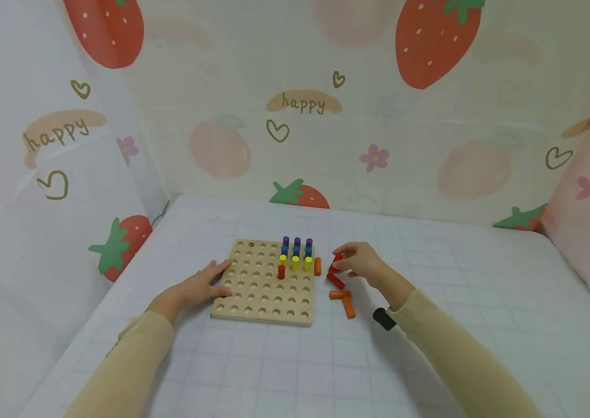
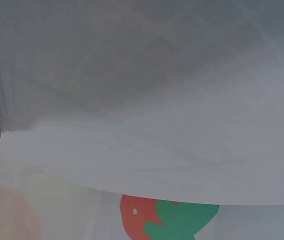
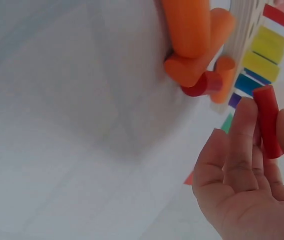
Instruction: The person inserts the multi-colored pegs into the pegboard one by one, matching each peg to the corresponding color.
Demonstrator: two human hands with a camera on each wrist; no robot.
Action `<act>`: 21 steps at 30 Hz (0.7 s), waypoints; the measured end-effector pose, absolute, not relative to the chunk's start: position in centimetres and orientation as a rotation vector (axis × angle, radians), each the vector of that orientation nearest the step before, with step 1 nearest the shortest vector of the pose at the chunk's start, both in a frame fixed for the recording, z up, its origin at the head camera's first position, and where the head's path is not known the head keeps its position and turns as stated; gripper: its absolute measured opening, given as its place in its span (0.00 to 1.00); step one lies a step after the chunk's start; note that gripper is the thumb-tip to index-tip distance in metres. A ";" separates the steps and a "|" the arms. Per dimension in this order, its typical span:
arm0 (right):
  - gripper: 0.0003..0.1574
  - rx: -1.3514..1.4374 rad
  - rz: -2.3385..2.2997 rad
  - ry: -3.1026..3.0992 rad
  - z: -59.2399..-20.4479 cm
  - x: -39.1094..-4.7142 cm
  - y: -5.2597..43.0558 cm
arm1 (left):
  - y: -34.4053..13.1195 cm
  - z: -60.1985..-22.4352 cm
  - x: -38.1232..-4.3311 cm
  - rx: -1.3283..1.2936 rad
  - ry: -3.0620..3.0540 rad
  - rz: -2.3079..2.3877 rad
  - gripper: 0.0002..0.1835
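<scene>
A wooden pegboard [image 1: 260,310] with rows of round holes lies on the table. Purple, blue and yellow pegs [image 1: 295,263] stand in its back right part, with one red peg [image 1: 281,272] in front of them. My left hand [image 1: 196,287] rests on the board's left edge, fingers extended and thumb apart; the left wrist view catches only a sliver of it. Right of the board, my right hand [image 1: 366,264] pinches another red peg [image 3: 268,122] between thumb and fingers, above the table. A loose red peg [image 1: 335,281] lies just below that hand.
Several orange pegs lie right of the board: one upright orange-looking peg [image 1: 318,266] close to its edge, and two touching orange pegs [image 1: 348,307] nearer the front. A dark object [image 1: 384,319] shows at the right wrist. Strawberry-printed cloth [image 1: 373,116] walls the table's back and sides.
</scene>
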State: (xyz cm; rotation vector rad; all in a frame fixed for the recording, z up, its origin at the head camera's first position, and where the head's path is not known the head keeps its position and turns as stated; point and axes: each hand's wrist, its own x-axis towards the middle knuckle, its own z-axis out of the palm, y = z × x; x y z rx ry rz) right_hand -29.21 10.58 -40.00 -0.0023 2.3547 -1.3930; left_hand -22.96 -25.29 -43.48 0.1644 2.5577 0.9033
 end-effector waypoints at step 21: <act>0.11 -0.179 -1.399 2.425 -39.6 -27.7 7.2 | -25.3 -43.4 -22.9 0.173 2.557 0.908 0.49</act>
